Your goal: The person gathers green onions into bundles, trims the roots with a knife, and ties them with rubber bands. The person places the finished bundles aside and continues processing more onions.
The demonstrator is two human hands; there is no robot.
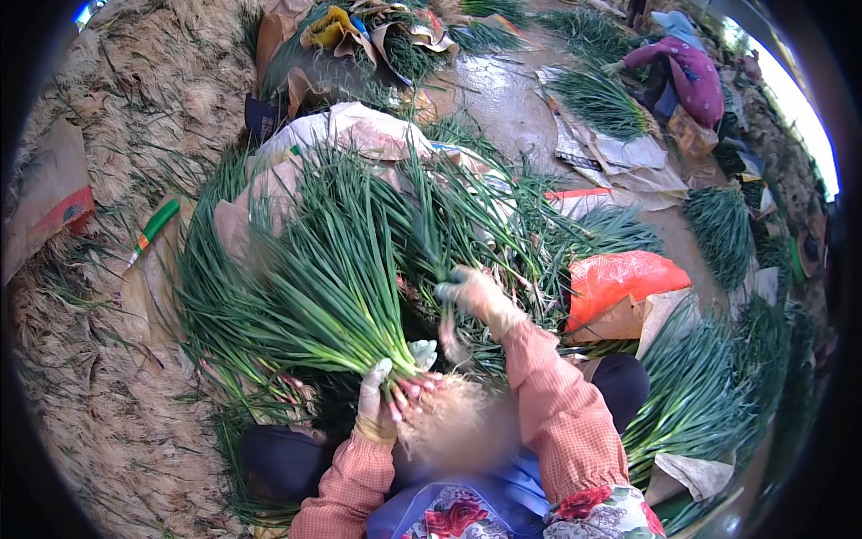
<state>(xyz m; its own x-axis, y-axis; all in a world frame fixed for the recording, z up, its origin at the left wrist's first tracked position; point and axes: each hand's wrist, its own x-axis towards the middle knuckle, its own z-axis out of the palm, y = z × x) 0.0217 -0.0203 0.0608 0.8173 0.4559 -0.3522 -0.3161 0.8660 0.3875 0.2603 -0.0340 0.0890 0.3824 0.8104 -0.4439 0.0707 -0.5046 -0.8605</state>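
Gripping on Both Sides

Grips a thick, fan-shaped bunch of long green onions [359, 310] in the pale-gloved left fingers [376, 370], with pinkish bulbs [409, 390] just below them and leaves [337, 247] spreading forward beyond. Holds a slim, blurred green stalk with a pinkish base [448, 325] in the curled, pale-gloved right fingers [452, 289]. Has a shiny red-orange plastic sack [624, 278] right of the right fingers, a green-handled pointed tool [161, 221] well left of the left ones.
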